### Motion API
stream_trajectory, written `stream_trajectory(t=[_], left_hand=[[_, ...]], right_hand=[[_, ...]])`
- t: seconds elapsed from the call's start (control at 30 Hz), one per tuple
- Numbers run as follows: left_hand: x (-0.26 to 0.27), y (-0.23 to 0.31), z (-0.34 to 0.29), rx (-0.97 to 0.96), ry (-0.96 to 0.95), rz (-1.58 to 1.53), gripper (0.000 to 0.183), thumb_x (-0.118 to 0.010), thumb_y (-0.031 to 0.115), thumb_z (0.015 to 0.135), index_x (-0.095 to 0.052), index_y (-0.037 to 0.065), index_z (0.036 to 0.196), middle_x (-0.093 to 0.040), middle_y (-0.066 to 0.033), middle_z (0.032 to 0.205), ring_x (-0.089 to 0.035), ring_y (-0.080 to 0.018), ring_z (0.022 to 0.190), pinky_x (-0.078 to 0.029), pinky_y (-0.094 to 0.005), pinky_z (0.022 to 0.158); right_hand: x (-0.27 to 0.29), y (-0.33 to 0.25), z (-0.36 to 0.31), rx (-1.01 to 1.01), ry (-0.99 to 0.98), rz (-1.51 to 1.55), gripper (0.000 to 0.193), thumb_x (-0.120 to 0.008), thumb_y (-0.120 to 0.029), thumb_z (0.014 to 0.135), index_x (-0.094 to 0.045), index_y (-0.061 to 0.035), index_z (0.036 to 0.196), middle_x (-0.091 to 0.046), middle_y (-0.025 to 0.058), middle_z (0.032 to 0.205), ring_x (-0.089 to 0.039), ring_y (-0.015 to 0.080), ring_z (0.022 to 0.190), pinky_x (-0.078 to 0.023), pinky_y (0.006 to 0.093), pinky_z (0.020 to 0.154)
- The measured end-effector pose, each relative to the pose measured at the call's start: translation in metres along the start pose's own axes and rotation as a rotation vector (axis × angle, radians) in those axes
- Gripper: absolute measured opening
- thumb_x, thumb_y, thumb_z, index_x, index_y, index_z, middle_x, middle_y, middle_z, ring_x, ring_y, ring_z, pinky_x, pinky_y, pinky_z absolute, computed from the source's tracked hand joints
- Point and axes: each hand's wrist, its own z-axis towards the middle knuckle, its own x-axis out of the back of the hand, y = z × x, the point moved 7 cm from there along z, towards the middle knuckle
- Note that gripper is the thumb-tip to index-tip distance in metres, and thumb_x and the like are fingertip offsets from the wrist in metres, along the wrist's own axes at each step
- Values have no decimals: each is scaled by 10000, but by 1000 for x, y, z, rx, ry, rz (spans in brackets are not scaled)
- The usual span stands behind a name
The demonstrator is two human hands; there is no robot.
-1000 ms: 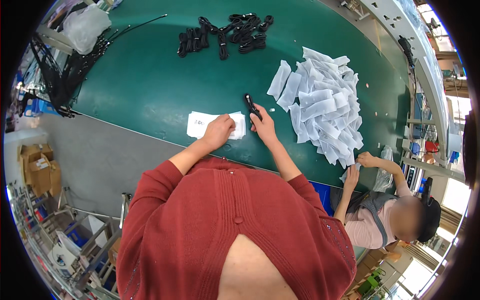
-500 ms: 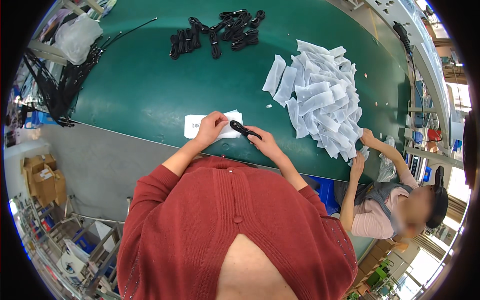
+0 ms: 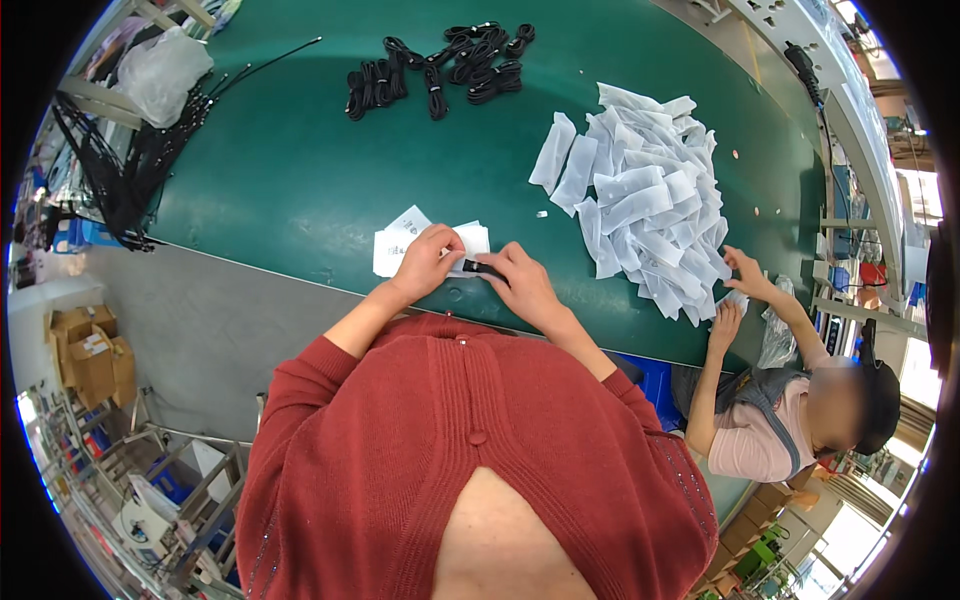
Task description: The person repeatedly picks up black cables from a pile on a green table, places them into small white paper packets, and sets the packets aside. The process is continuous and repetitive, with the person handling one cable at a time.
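A coiled black cable (image 3: 490, 271) is gripped in my right hand (image 3: 527, 290), its left end at the white bag by my left fingertips. My left hand (image 3: 428, 265) is closed in a pinch on that thin white bag (image 3: 408, 222), which lies turned at an angle. Under it sits a small stack of flat white printed bags (image 3: 385, 256) near the table's front edge. How far the cable's tip reaches into the bag is hidden by my fingers.
Filled translucent pouches (image 3: 650, 190) form a big pile on the green table (image 3: 300, 170) to the right. Bundled black cables (image 3: 440, 75) lie at the back; loose black cables (image 3: 130, 170) hang at the left. A co-worker's hands (image 3: 745, 275) are beside the pile.
My right hand has brought the cable left and slightly down, against my left fingers. The top white bag has turned, one corner now pointing away. The co-worker's far hand has lifted off the pile.
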Motion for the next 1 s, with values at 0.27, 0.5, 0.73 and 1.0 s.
stream_trajectory(t=[0.27, 0.5, 0.73, 1.0], left_hand=[[19, 30, 14, -44, 91, -83, 73, -666, 40, 813, -611, 32, 859, -625, -78, 947, -570, -248, 923, -470, -342, 768], [23, 45, 46, 67, 53, -630, 67, -602, 106, 922, -612, 40, 927, -584, -39, 1084, -530, -90, 948, -436, -247, 807], [17, 21, 33, 6, 88, -47, 198, -701, 46, 780, -598, 47, 950, -573, -94, 956, -575, -252, 881, -477, -335, 758], [-58, -46, -6, -165, -98, 330, 323, -710, 134, 675, -606, 52, 970, -591, -147, 985, -555, -343, 985, -474, -433, 833]], right_hand=[[2, -4, 10, -174, 160, 380, 370, -731, -98, 802, -567, -48, 1130, -576, 127, 1035, -595, 173, 696, -492, 287, 624], [43, -24, 36, 81, 361, 219, 283, -695, 7, 778, -598, -36, 1041, -562, 124, 1053, -599, 191, 770, -488, 299, 653], [132, 23, 41, -142, 703, -266, 217, -594, -14, 842, -594, -28, 1059, -550, 165, 995, -567, 327, 894, -475, 390, 752], [12, 33, 182, 12, 222, -245, 493, -617, -127, 869, -497, -157, 1347, -471, 203, 1248, -518, 364, 1119, -463, 421, 919]])
